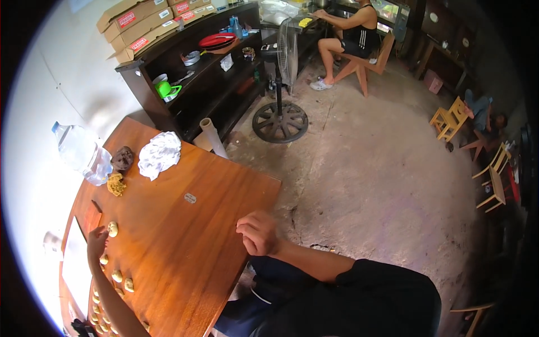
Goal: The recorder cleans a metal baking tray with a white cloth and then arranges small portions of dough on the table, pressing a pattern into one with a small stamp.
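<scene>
Beside a pale, rounded piece (113, 229) on the wooden table (185, 224), my left hand (97, 240) has its fingers loosely bent and apart, with nothing visible held. Several similar pieces (117, 276) lie along the table's left side, near a white sheet (76, 261) and a small wooden board (93, 214). My right hand (257, 233) is closed at the table's right edge, its curled fingers hiding whatever they may hold. Farther back sit a crumbly yellow lump (116, 185), a dark brown lump (122, 159), a crumpled white cloth (160, 154) and a large plastic bottle (84, 154).
Beyond the table stand a pedestal fan (279, 121), a dark shelf unit (147, 92) with cardboard boxes (132, 31), and an upright roll (211, 137). A person (356, 33) sits at the back counter; another (483, 112) is at the right, near wooden chairs (494, 185).
</scene>
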Demonstrator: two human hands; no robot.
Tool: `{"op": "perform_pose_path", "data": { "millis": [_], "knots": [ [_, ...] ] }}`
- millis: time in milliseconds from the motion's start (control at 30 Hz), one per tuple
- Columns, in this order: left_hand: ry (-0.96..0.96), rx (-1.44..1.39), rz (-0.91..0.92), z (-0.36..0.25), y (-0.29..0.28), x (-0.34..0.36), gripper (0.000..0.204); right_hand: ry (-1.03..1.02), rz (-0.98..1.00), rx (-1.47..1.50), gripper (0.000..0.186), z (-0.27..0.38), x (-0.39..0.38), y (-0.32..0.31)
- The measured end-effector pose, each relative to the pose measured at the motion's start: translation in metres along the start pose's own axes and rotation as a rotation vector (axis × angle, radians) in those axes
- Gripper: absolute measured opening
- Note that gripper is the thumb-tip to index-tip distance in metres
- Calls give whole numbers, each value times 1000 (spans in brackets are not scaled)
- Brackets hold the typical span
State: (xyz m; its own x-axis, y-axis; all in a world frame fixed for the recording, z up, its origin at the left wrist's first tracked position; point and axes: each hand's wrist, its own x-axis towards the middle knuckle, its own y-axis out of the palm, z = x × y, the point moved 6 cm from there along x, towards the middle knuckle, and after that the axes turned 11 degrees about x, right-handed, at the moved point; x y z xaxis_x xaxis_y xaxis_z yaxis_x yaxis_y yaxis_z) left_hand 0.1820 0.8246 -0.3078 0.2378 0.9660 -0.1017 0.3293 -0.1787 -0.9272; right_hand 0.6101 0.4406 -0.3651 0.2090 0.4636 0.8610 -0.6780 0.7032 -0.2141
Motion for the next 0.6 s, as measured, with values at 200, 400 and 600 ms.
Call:
{"op": "perform_pose_path", "data": {
  "millis": [200,400,600],
  "knots": [
    [121,57,-159,73,-5,-3,24,-148,-104,88,12,-5,4,24],
    [-79,-257,-24,-19,37,13,28,-95,53,1,14,-8,1,16],
    [-460,-175,-143,6,3,-3,24,-72,64,-4,15,-6,-1,25]
  ]
}}
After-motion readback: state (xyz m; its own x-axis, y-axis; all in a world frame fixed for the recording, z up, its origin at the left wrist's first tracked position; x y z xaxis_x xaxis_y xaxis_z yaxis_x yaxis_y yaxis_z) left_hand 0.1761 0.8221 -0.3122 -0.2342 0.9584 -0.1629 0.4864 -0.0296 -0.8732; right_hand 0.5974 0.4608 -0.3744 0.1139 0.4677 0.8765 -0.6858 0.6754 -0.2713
